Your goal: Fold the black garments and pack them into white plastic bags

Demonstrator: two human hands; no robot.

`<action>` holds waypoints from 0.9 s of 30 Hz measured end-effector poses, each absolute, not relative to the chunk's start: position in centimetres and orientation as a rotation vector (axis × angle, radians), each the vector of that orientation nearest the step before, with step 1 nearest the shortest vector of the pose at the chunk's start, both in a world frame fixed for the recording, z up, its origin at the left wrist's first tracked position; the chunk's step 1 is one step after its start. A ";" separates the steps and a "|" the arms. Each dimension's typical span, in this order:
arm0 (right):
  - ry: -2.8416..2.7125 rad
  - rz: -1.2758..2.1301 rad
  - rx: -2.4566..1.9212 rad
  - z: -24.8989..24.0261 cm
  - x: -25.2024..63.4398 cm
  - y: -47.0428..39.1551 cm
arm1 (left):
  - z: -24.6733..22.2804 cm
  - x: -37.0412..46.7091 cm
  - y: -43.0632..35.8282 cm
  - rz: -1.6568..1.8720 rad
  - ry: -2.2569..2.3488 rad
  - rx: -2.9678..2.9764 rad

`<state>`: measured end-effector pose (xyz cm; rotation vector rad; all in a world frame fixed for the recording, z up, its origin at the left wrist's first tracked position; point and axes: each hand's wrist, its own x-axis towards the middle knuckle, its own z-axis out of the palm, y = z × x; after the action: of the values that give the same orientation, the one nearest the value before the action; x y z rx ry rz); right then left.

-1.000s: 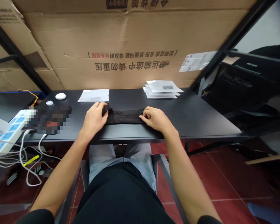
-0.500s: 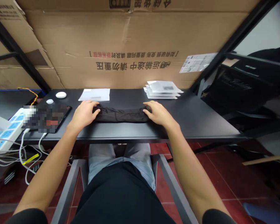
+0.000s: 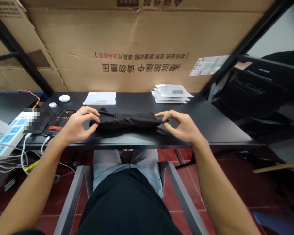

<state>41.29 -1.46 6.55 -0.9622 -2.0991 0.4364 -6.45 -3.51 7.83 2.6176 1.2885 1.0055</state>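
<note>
A strip of folded black cloth (image 3: pixel 129 120) stretches between my hands above the desk's front part; what kind of item it is I cannot make out. My left hand (image 3: pixel 79 125), with a ring on one finger, pinches the cloth's left end between thumb and fingers. At the other end my right hand (image 3: pixel 182 125) grips a corner between thumb and forefinger. The near edge of the cloth looks lifted off the desktop. Behind it lie a flat white packet (image 3: pixel 100 98) on the left and a stack of several white packets (image 3: pixel 171 94) on the right.
Left on the black desk (image 3: pixel 225 127) are a phone (image 3: pixel 60 122), a dark blurred-out device (image 3: pixel 38 122), a power strip (image 3: pixel 11 130) with white cables and a white oval case (image 3: pixel 64 98). A large cardboard sheet (image 3: pixel 137 36) stands behind the desk.
Both hands have moved from resting on the cloth's ends to pinching its corners. They are farther apart and nearer my body, and the cloth's near edge has risen. More of the phone shows.
</note>
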 end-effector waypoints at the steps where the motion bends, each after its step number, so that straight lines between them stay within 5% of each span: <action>1: -2.169 0.472 -0.947 6.7 41.6 -2.6 | 8.1 -6.5 -4.4 0.940 1.225 2.625; 13: -2.351 0.382 -0.883 2.4 40.7 -4.5 | 2.5 -4.2 -4.0 0.619 1.283 2.612; 21: -2.384 0.192 -0.942 4.3 40.9 0.6 | 5.8 -3.2 -0.1 0.800 1.186 2.635; 27: -2.648 0.210 -0.906 4.6 40.1 5.5 | 6.4 -0.4 5.2 0.432 1.013 2.692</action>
<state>40.14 5.53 4.64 -0.9057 -2.6481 0.2096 -0.40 5.24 6.37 2.6918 1.0130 0.4319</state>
